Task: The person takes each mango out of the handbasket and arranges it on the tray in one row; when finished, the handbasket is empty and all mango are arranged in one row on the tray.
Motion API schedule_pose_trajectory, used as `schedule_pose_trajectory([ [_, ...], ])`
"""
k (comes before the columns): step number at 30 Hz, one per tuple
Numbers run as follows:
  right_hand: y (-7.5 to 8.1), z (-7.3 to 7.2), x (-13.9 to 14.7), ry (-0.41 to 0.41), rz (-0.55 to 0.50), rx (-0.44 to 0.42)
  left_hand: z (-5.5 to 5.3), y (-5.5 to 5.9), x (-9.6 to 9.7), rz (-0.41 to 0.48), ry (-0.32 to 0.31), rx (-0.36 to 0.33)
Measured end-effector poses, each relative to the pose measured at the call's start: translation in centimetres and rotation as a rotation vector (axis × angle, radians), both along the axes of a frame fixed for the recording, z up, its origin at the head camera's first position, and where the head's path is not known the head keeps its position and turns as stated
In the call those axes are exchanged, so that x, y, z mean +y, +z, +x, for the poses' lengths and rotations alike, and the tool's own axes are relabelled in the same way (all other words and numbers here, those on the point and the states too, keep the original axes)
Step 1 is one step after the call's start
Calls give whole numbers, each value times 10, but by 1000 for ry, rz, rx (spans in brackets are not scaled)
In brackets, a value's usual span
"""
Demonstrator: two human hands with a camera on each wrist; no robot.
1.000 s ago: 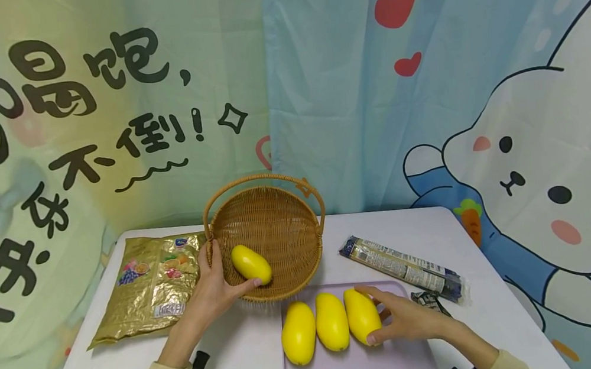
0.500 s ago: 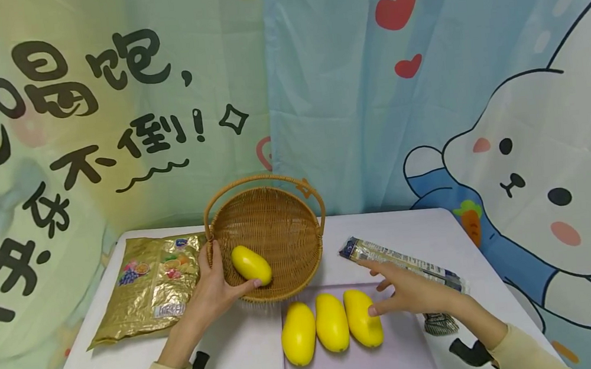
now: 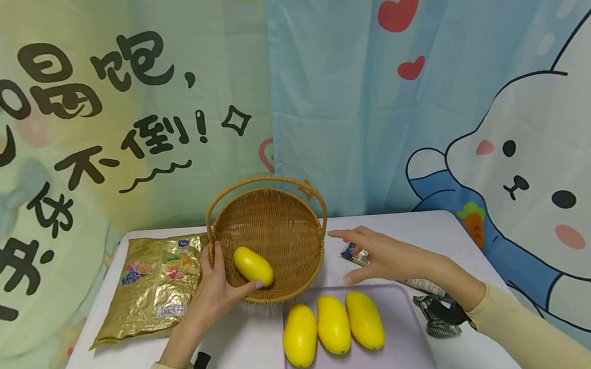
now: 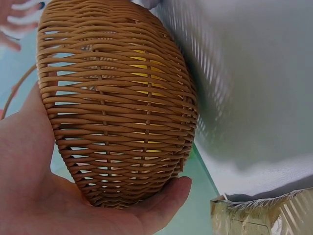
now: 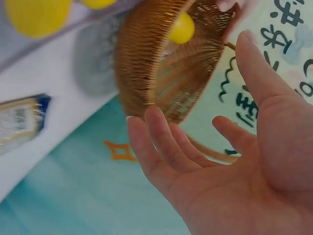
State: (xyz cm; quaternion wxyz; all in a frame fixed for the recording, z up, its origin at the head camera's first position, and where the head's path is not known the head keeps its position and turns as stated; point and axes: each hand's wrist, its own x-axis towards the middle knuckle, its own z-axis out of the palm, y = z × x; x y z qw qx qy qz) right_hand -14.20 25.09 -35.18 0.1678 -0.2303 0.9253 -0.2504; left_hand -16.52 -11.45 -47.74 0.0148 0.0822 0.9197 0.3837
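Observation:
A wicker basket [image 3: 284, 233] with an arched handle is tilted so that its opening faces me. My left hand [image 3: 217, 290] grips its left side, thumb over the front rim; in the left wrist view the fingers wrap round the woven outside of the basket [image 4: 117, 103]. Inside lies one glossy yellow oblong fruit [image 3: 253, 267], mango-like in shape. My right hand [image 3: 388, 256] holds nothing, its fingers spread towards the basket's right rim. In the right wrist view the right hand's fingertips [image 5: 154, 115] overlap the rim. Three similar yellow fruits [image 3: 333, 324] lie side by side on a lilac tray [image 3: 403, 355].
A gold snack bag [image 3: 150, 287] lies left of the basket on the white table [image 3: 248, 361]. A long packet [image 3: 352, 254] is partly hidden behind my right hand. Crumpled black packaging [image 3: 439, 316] lies right of the tray. A printed curtain [image 3: 331, 115] hangs behind the table.
My right hand has left the rightmost fruit on the tray and moved up towards the basket's right side, its fingers spreading. My left hand and the basket have stayed put.

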Motion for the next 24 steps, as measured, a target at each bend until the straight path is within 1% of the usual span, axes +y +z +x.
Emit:
schedule_pose_trajectory([
  [7, 19, -23, -35, 83, 3, 35, 0, 1, 0, 1, 2, -30],
  [12, 25, -43, -59, 147, 23, 51, 0, 1, 0, 4, 3, -22],
  [15, 27, -55, -72, 186, 50, 68, -1, 0, 0, 13, -4, -5],
  [18, 27, -65, -85, 211, 71, 65, 0, 0, 0, 19, -6, 3],
  [21, 25, -73, -98, 230, 95, 47, 0, 1, 1, 17, -3, -13],
  [24, 17, -82, -112, 244, 133, 24, 0, 2, 1, 13, 0, -29],
])
